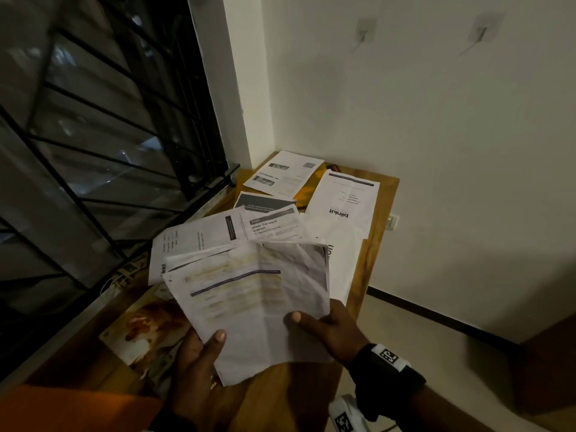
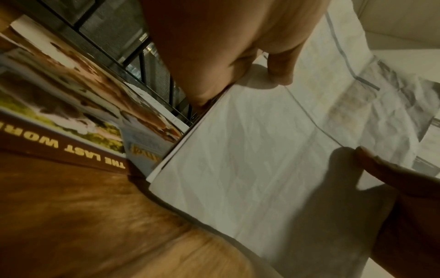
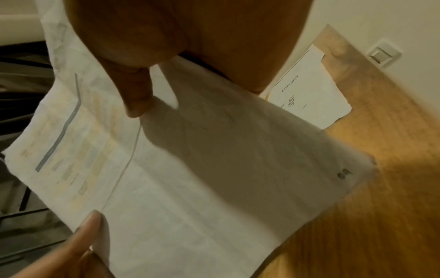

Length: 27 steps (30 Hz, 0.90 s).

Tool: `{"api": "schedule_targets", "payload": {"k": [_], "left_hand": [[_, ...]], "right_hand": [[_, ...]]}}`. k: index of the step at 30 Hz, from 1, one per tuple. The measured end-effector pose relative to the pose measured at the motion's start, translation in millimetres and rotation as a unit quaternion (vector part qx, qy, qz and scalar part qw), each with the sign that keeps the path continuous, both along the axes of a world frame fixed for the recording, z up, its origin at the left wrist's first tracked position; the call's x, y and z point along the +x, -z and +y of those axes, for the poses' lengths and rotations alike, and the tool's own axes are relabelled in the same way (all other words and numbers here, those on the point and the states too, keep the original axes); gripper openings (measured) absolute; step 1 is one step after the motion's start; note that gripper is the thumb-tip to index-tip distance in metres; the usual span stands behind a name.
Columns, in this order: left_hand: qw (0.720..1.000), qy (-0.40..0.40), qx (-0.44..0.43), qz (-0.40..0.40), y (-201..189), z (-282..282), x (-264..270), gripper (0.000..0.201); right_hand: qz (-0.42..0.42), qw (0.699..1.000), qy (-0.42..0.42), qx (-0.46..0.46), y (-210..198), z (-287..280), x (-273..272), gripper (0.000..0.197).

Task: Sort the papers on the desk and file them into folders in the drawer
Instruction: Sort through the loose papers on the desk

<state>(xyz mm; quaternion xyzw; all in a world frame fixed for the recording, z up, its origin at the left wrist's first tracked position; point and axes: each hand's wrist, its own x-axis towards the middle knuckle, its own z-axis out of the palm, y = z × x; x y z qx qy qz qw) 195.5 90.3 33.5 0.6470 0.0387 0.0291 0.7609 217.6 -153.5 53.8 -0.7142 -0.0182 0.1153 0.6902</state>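
One creased white printed sheet (image 1: 258,294) is pinched above the wooden counter (image 1: 378,213) by the left hand (image 1: 199,369) and right hand (image 1: 336,328), while several loose papers (image 1: 343,201) remain unsorted, none apparently filed, no drawer visible.

Print on the held sheet (image 1: 249,294) blurred, unreadable. Fingers of both hands hidden beneath it; only thumbs show. Magazine (image 1: 146,332) on the desk (image 1: 311,397) partly covered; its title is cut off in the left wrist view.

White creased sheet (image 1: 249,294) with a blue-grey bar and pale yellow bands; honey-brown desk (image 1: 378,213).
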Motion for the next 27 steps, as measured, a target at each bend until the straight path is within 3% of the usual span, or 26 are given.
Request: {"api": "schedule_targets", "payload": {"k": [7, 10, 16, 21, 23, 27], "left_hand": [[0.999, -0.029, 0.015, 0.003, 16, -12, 3, 0.038], [0.998, -0.006, 0.066, -0.003, 14, -19, 9, 0.039], [0.984, 0.066, 0.126, 0.105, 33, -45, 29, 0.049], [0.962, 0.102, 0.238, 0.093, 35, -69, 48, 0.023], [0.948, 0.079, 0.295, 0.088, 30, -77, 58, 0.015], [0.947, 0.012, 0.297, 0.119, 26, -80, 90, 0.014]], "right_hand": [[0.03, 0.998, 0.059, -0.016, 12, 0, -4, 0.029], [0.024, 0.995, 0.092, -0.025, 15, -10, -2, 0.022], [0.051, 0.983, 0.163, -0.072, 41, -51, -5, 0.03], [0.093, 0.975, 0.18, -0.085, 60, -82, 8, 0.03], [0.095, 0.975, 0.183, -0.082, 62, -94, 21, 0.027], [0.109, 0.969, 0.21, -0.066, 68, -130, 47, 0.027]]}}
